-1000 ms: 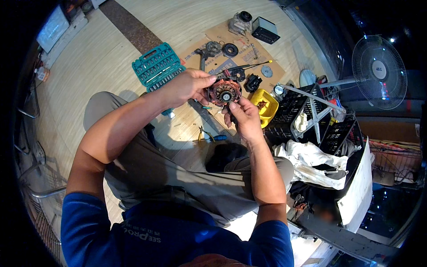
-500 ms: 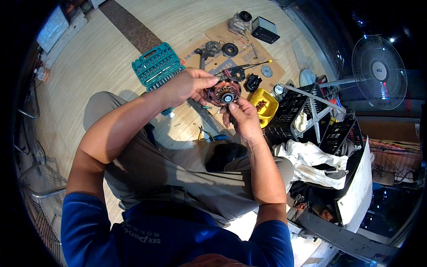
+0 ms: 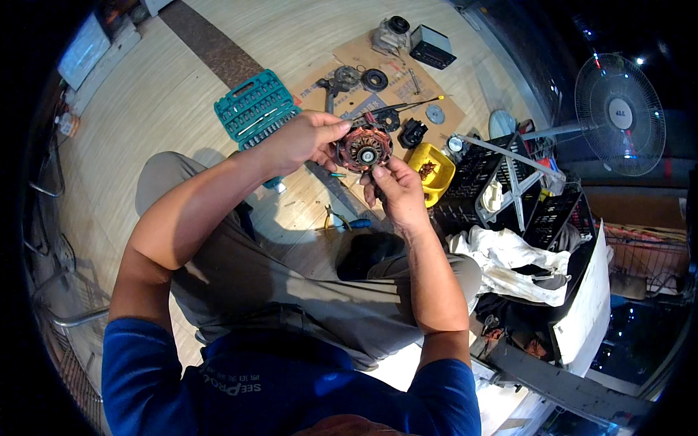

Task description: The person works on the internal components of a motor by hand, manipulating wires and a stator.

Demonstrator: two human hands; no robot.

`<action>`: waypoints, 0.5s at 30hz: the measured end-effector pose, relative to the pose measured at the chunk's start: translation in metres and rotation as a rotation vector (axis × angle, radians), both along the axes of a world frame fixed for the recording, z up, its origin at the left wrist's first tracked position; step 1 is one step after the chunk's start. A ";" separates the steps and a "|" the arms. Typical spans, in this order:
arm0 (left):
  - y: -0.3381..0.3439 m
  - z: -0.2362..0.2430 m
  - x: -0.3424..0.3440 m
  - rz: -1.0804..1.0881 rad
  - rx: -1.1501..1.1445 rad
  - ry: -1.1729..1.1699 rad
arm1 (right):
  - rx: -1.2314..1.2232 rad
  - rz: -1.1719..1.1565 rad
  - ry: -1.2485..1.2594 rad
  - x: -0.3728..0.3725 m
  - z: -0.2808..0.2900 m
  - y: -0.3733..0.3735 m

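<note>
1. Part with copper-coloured windings [image 3: 353, 154] is held up in front of the person, above the floor [image 3: 291, 43], its round face with a pale central hub turned toward the camera.
2. Left hand [image 3: 314, 142] grasps this wound part at its upper left edge, the thumb lying along the top and the other fingers curled below, partly hidden.
3. Right hand [image 3: 398, 190] grips it from the lower edge, with the thumb near the hub; whether these fingers also pinch a separate dark piece, I cannot tell.
4. Beyond the hands, a cardboard sheet [image 3: 436, 91] lies on the floor. On it are a black ring [image 3: 374, 80], a grey disc [image 3: 435, 114] and a black moulded piece [image 3: 412, 133].
5. Near the sheet's far edge sit a grey metal housing [image 3: 390, 40] and a black box-shaped device [image 3: 433, 48].
6. Just right of the hands is a yellow container [image 3: 437, 198] with small reddish-brown bits [image 3: 427, 170] inside.
7. To the left, a teal tool case [image 3: 256, 107] lies open, filled with rows of sockets.
8. Closer to the person, pliers [image 3: 329, 216] with yellow handles lie beside a blue-handled tool [image 3: 358, 224].
9. Farther right are black crates [image 3: 465, 192], a crumpled white cloth [image 3: 502, 254] and a fan [image 3: 620, 115].
</note>
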State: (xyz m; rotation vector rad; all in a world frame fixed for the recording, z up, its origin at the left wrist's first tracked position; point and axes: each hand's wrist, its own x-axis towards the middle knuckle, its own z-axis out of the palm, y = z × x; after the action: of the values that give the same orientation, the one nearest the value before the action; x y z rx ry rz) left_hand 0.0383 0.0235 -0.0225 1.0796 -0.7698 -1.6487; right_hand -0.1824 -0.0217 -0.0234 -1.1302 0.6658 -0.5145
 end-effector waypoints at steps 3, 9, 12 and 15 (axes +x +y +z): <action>0.000 -0.001 -0.001 0.007 -0.006 -0.006 | -0.023 -0.014 0.026 0.000 0.001 0.000; 0.001 0.003 -0.002 -0.003 -0.002 -0.011 | -0.075 -0.014 0.030 -0.003 -0.002 0.000; 0.001 0.003 -0.001 -0.005 -0.001 -0.037 | -0.099 -0.013 0.037 -0.001 0.001 0.001; 0.001 0.002 -0.001 -0.008 -0.013 -0.047 | -0.076 -0.009 0.020 -0.002 0.001 0.001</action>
State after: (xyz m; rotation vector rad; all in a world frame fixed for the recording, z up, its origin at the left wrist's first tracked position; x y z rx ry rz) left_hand 0.0375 0.0244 -0.0202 1.1103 -0.8153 -1.6283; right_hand -0.1841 -0.0203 -0.0224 -1.2057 0.6736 -0.5405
